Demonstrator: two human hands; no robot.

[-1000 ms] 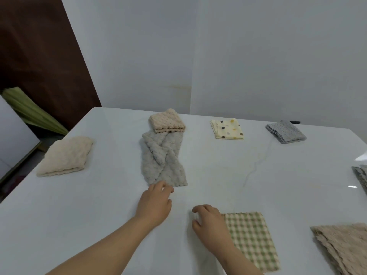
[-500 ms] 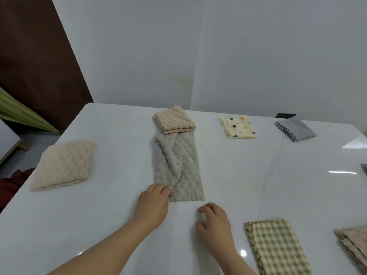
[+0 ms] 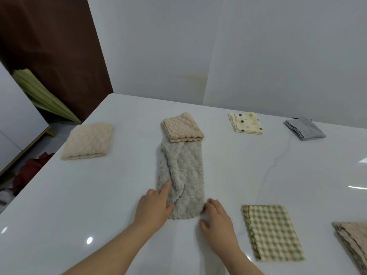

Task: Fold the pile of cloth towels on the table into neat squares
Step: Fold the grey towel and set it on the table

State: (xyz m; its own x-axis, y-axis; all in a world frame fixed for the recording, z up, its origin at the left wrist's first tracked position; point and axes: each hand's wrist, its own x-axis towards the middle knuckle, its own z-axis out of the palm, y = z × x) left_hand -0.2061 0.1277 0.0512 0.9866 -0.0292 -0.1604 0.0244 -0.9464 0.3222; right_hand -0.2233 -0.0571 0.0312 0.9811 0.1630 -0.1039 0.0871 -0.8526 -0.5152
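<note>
Far to the left of the left fingers and well beyond them, a cream fluffy towel (image 3: 87,140) lies folded into a thick square on the white tabletop (image 3: 111,195). The left hand (image 3: 154,208) rests palm down on the near left corner of the grey towel (image 3: 182,175). Its fingers (image 3: 164,190) are fairly straight and laid flat on the pile, pressing rather than gripping.

The grey towel is a long narrow strip. Its long axis runs straight away from the person, from between the two hands to a folded beige towel (image 3: 182,127) that covers its far end. One diagonal flap crosses the strip lengthwise.

The right hand (image 3: 217,217) lies on the tabletop at the strip's near right corner. Its fingers (image 3: 211,202) are loosely bent with the tips touching the towel's edge, and the thumb is spread apart, holding nothing.

Just right of those fingers sits a folded green checked cloth (image 3: 273,233). Far beyond them are a folded dotted yellow cloth (image 3: 246,123) and a folded grey cloth (image 3: 304,129). A tan cloth (image 3: 353,241) lies at the right border.
</note>
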